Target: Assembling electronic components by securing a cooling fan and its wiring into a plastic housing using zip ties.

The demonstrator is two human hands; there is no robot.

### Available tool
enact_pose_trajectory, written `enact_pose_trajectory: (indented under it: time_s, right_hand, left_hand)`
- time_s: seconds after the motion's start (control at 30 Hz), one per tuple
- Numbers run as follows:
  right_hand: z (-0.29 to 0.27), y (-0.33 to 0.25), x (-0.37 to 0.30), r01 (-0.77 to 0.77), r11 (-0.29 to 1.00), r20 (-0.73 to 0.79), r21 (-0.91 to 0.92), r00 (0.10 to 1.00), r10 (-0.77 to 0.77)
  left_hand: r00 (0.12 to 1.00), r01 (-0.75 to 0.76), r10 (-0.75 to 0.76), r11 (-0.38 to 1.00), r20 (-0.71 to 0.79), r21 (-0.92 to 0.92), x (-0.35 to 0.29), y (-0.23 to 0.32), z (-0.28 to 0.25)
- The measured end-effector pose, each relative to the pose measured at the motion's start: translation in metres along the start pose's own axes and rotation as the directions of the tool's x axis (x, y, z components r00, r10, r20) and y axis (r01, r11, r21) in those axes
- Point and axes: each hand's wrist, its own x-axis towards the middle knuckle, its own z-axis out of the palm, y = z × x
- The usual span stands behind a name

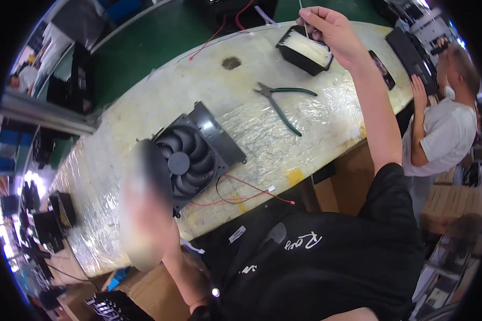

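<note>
Up at the far side, my right hand pinches a thin white cable tie above a black box filled with white cable ties. My left hand is at the left side of a black cooling fan in a dark frame. A blur covers that hand, so its fingers and any grip are hidden. Red and black wires with small connectors trail from the fan toward the near table edge. Between fan and box lie cutting pliers with green handles, jaws apart.
The worktable is covered in wrinkled clear film. A phone lies right of my right forearm. Another person works at the right end beside a black device. Small black bins stand at the left, cardboard boxes below.
</note>
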Motion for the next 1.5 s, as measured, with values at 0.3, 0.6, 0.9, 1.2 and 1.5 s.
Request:
enact_pose_trajectory:
  time_s: [0.3, 0.6, 0.9, 1.2, 1.5]
  right_hand:
    - [0.17, -0.104, -0.08, 0.252, 0.964, 0.88, 0.09, 0.433, -0.196]
    - [0.223, -0.112, -0.098, 0.274, 0.947, 0.882, 0.17, 0.386, -0.27]
    - [0.219, -0.113, -0.103, -0.278, 0.952, 0.877, 0.129, 0.481, 0.021]
    - [0.231, -0.125, -0.087, -0.008, 0.992, 0.654, 0.126, 0.753, -0.077]
    - [0.25, -0.122, -0.089, 0.161, 0.97, 0.762, 0.183, 0.6, -0.244]
  left_hand:
    - [0.95, 0.113, -0.002, 0.934, 0.313, -0.338, 0.011, 0.004, -0.027]
    - [0.974, 0.126, -0.038, 0.91, 0.222, -0.395, 0.007, -0.012, -0.016]
    - [0.974, 0.176, -0.08, 0.855, 0.211, -0.488, 0.007, -0.013, -0.016]
    - [0.998, 0.038, -0.023, 0.965, 0.063, -0.261, 0.003, -0.019, -0.023]
    - [0.997, 0.067, -0.056, 0.972, 0.059, -0.223, -0.002, -0.024, -0.022]
